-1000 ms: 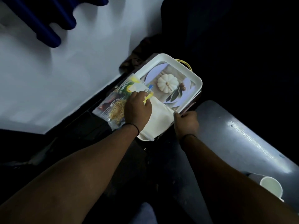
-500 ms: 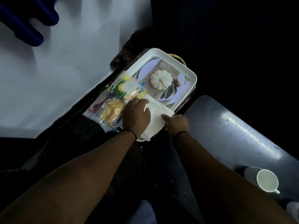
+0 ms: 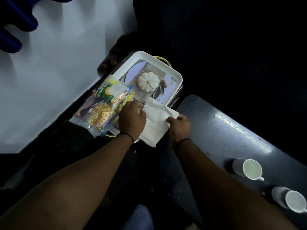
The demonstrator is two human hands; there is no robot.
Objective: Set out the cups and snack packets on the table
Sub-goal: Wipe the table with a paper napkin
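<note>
Tray: a white tray point(image 3: 177, 76) with a pumpkin picture on its floor sits between a pale surface point(image 3: 49, 72) and the dark desk point(image 3: 232, 133), serving as the carrier from which things are taken.
Packets: two snack packets point(image 3: 101, 107) lie overlapped on the tray's left end, spilling past its rim, not yet set out.
Napkin: a folded white napkin point(image 3: 156, 123) lies across the tray's near corner and overhangs the edge toward the person.
Left hand: the left hand point(image 3: 132, 117) is curled, knuckles up, at the seam where packets meet napkin; its fingertips are hidden, so whether it pinches the napkin or a packet cannot be told.
Right hand: the right hand point(image 3: 180, 126) pinches the napkin's right corner between thumb and fingers, probably to lift or shift it clear of the packets.
Cups: two white cups point(image 3: 252, 169) point(image 3: 294, 203) stand on the desk near the right edge, close together and well apart from the tray, so that part of the job looks done.
Stage: by appearance, the packets remain to be moved to the desk.
Risk: the slick packets overhang the rim and could slide off if the napkin is tugged.
</note>
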